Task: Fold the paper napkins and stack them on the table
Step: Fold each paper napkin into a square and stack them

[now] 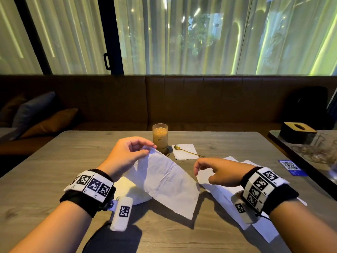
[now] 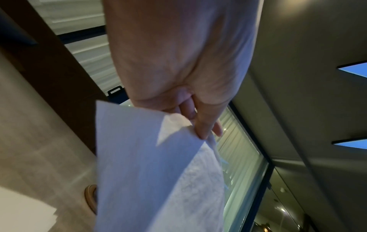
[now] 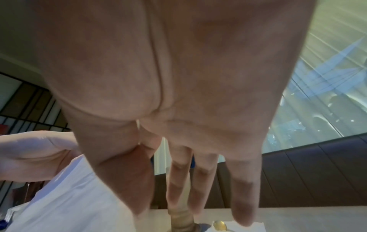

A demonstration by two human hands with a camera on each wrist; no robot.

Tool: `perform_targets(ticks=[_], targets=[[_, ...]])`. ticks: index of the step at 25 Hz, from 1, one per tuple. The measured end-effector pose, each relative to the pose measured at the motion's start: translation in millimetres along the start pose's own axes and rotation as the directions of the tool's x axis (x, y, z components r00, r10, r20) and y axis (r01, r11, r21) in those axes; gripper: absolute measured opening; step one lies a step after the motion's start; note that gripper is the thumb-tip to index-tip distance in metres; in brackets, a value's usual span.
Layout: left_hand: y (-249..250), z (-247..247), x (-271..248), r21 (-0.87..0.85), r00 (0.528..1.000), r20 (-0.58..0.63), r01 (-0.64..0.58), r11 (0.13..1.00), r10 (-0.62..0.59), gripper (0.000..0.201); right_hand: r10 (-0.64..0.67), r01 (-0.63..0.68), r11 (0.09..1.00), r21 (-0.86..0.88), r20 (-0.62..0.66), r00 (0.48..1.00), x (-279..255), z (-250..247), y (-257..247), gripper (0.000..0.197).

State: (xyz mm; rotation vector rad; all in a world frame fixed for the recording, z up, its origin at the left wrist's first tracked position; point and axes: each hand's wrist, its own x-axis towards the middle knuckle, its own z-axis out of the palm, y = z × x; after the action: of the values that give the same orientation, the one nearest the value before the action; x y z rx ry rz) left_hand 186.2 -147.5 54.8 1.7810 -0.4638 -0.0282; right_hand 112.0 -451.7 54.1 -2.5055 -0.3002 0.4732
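My left hand (image 1: 148, 150) pinches the top corner of an unfolded white napkin (image 1: 169, 181) between thumb and forefinger. The sheet hangs slanting down to the table (image 1: 54, 161), its low corner near the front. The left wrist view shows the same pinch, left hand (image 2: 200, 133) on the napkin (image 2: 149, 164). My right hand (image 1: 202, 175) hovers just right of the sheet, fingers relaxed and holding nothing, above loose flat napkins (image 1: 224, 194). In the right wrist view, the right hand (image 3: 190, 208) has straight fingers. A white pile (image 1: 127, 189) lies under my left wrist.
A glass of iced coffee (image 1: 160, 136) stands at the table's far middle. Next to it a gold spoon (image 1: 186, 151) lies on a small napkin. A blue QR card (image 1: 290, 167) sits at the right edge. The neighbouring table holds a tissue box (image 1: 297, 131) and glasses (image 1: 317, 148).
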Motion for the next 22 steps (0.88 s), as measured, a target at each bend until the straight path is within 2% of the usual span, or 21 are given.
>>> perform_targets(ticks=[2,3,6,10,13,17,22], targets=[[9,-1,-1,0.024,0.999,0.026,-0.031,0.999,0.030,0.024,-0.052,0.067,0.990,0.122,-0.119,0.992,6,0,-7,0.041],[13,0,-2,0.031,0.998,0.040,-0.042,0.999,0.041,0.024,-0.074,0.101,0.980,0.171,-0.161,0.984,12,2,-11,0.044],[25,2,-5,0.064,0.994,0.077,-0.080,0.995,0.075,0.023,-0.166,0.201,0.963,0.182,-0.190,0.968,35,21,-27,0.056],[33,-2,-9,0.133,0.989,0.100,-0.117,0.984,0.104,0.026,-0.232,0.287,0.923,0.256,-0.223,0.947,60,40,-31,0.028],[32,-7,-11,0.199,0.988,0.048,-0.152,0.968,0.145,0.032,-0.194,0.259,0.929,0.264,-0.247,0.949,65,42,-32,0.017],[21,-16,-3,0.269,0.977,-0.090,-0.162,0.949,0.192,0.035,-0.217,0.275,0.875,0.398,-0.185,0.958,61,41,-36,0.017],[8,-13,3,0.249,0.971,-0.152,-0.141,0.958,0.182,0.035,-0.247,0.287,0.888,0.359,-0.154,0.957,49,36,-47,0.016]])
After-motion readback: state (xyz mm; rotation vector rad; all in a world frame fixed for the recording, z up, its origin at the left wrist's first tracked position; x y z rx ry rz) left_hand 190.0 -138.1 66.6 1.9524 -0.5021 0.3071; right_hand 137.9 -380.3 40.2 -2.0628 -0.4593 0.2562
